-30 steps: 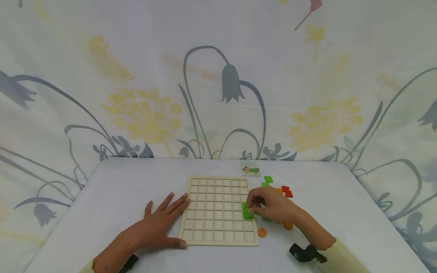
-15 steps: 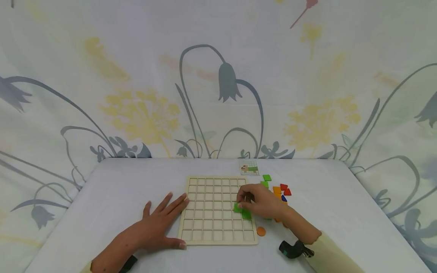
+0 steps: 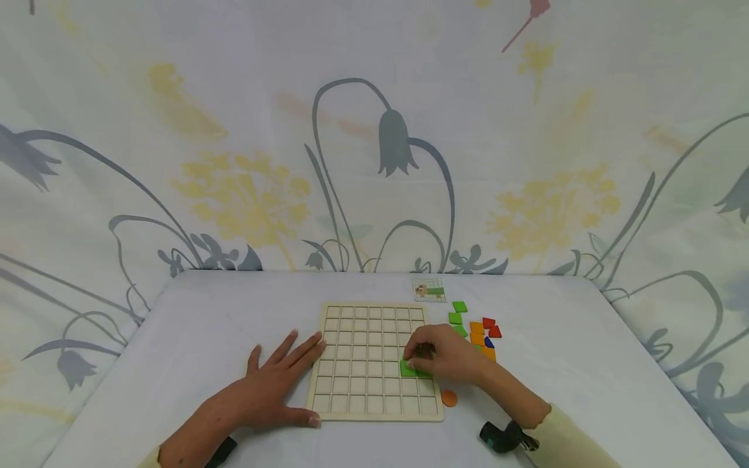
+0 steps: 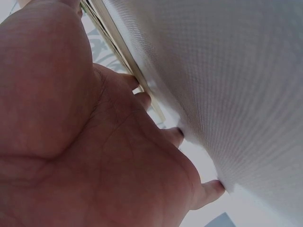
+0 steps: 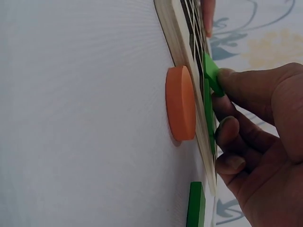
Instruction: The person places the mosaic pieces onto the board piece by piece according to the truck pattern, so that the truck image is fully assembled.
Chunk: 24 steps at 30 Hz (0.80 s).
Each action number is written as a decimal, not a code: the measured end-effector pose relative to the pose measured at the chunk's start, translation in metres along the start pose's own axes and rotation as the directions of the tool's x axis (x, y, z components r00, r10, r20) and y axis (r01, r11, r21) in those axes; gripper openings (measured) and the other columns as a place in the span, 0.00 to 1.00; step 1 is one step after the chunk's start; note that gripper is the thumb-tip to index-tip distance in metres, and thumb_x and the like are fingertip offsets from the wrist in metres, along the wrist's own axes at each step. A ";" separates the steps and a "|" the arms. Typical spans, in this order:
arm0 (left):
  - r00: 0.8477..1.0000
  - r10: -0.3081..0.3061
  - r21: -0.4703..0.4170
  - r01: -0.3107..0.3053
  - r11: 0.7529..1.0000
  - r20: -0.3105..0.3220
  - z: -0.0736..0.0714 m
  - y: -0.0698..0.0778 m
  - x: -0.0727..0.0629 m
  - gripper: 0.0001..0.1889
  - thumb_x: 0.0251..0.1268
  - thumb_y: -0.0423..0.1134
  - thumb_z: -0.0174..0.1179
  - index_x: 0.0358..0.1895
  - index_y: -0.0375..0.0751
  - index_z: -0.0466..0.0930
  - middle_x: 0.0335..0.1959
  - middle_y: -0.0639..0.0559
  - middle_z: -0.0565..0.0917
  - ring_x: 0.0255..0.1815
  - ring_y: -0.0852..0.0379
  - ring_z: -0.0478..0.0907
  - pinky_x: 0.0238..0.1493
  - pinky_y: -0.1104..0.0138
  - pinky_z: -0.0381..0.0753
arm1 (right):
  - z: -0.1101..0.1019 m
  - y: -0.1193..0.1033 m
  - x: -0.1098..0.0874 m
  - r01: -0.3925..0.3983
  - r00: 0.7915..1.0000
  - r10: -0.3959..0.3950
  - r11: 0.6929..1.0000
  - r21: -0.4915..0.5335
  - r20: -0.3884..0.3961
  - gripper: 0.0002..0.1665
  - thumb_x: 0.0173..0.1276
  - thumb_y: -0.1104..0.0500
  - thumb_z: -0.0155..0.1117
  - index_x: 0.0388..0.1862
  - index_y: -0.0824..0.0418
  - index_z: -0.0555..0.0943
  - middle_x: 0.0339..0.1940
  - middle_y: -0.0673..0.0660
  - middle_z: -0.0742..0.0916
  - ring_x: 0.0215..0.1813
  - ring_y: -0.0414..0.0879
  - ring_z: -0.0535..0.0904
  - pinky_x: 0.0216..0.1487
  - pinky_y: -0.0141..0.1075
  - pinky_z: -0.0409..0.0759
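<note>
A pale wooden grid board (image 3: 358, 387) lies in front of me. My right hand (image 3: 449, 353) pinches a green square tile (image 3: 406, 369) between thumb and fingers, over a cell near the board's right side. In the right wrist view that held tile (image 5: 213, 73) is tilted, one edge down at the grid. Right beside it, another green tile (image 5: 208, 109) sits in the board, partly covered by the hand in the head view. My left hand (image 3: 272, 387) lies with spread, straight fingers at the board's left edge, fingertips at the frame and thumb near its lower corner.
An orange disc (image 3: 449, 398) lies just off the board's right edge. Loose green tiles (image 3: 455, 318), orange pieces (image 3: 476, 327) and red pieces (image 3: 495, 331) are scattered at right, with a blue piece (image 3: 488, 342) among them. A picture card (image 3: 430, 290) lies behind the board.
My right hand has carried the green tile leftward, then nearer to me, down to the cell left of the other green tile. The left hand stays in place.
</note>
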State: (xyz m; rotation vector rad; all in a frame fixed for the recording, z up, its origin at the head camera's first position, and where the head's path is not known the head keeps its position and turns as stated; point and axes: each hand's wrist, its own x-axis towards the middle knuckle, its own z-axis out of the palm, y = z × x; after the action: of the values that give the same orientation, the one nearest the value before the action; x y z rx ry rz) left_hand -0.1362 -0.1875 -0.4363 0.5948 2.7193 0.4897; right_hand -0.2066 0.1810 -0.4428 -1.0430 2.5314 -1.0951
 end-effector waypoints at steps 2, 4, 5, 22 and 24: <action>1.000 0.005 0.002 -0.005 1.000 -0.003 0.000 0.000 0.000 0.64 0.50 0.81 0.66 0.88 0.59 0.49 0.89 0.64 0.44 0.90 0.42 0.35 0.71 0.19 0.35 | 0.000 0.000 -0.001 0.007 1.000 -0.007 1.000 -0.004 -0.005 0.04 0.72 0.59 0.76 0.40 0.49 0.88 0.34 0.39 0.86 0.34 0.36 0.76 0.36 0.30 0.76; 1.000 0.009 0.002 -0.009 1.000 -0.005 0.001 -0.001 0.000 0.64 0.50 0.81 0.66 0.88 0.59 0.48 0.89 0.64 0.44 0.90 0.42 0.35 0.71 0.19 0.35 | 0.001 0.000 -0.001 0.019 1.000 -0.019 1.000 -0.006 -0.007 0.05 0.72 0.60 0.75 0.41 0.49 0.88 0.35 0.39 0.86 0.34 0.36 0.76 0.36 0.30 0.77; 1.000 0.010 0.003 -0.010 1.000 -0.005 0.001 -0.001 0.000 0.64 0.50 0.81 0.66 0.88 0.59 0.48 0.89 0.64 0.44 0.90 0.42 0.34 0.71 0.19 0.35 | 0.001 0.001 -0.002 0.022 1.000 -0.022 1.000 -0.009 -0.007 0.05 0.72 0.60 0.75 0.41 0.49 0.88 0.35 0.39 0.86 0.34 0.36 0.76 0.36 0.30 0.77; 1.000 0.024 -0.011 -0.024 1.000 -0.008 0.000 -0.002 0.000 0.64 0.51 0.81 0.65 0.88 0.58 0.48 0.89 0.64 0.43 0.90 0.42 0.34 0.71 0.19 0.34 | -0.020 0.002 -0.016 0.010 1.000 -0.010 0.998 -0.056 -0.014 0.07 0.72 0.63 0.73 0.43 0.51 0.88 0.37 0.41 0.85 0.34 0.38 0.77 0.37 0.33 0.79; 1.000 0.027 -0.010 -0.027 1.000 -0.010 0.001 -0.002 0.000 0.64 0.51 0.81 0.65 0.88 0.58 0.48 0.89 0.64 0.43 0.90 0.42 0.34 0.70 0.19 0.34 | -0.028 0.003 -0.020 -0.001 1.000 0.001 0.997 -0.083 0.000 0.07 0.72 0.64 0.74 0.43 0.52 0.88 0.36 0.41 0.85 0.34 0.38 0.77 0.37 0.33 0.79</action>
State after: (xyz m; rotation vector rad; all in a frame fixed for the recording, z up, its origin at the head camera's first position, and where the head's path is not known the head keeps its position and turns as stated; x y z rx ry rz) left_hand -0.1365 -0.1895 -0.4376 0.6284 2.7198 0.5138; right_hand -0.2058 0.2121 -0.4269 -1.0621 2.5972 -0.9983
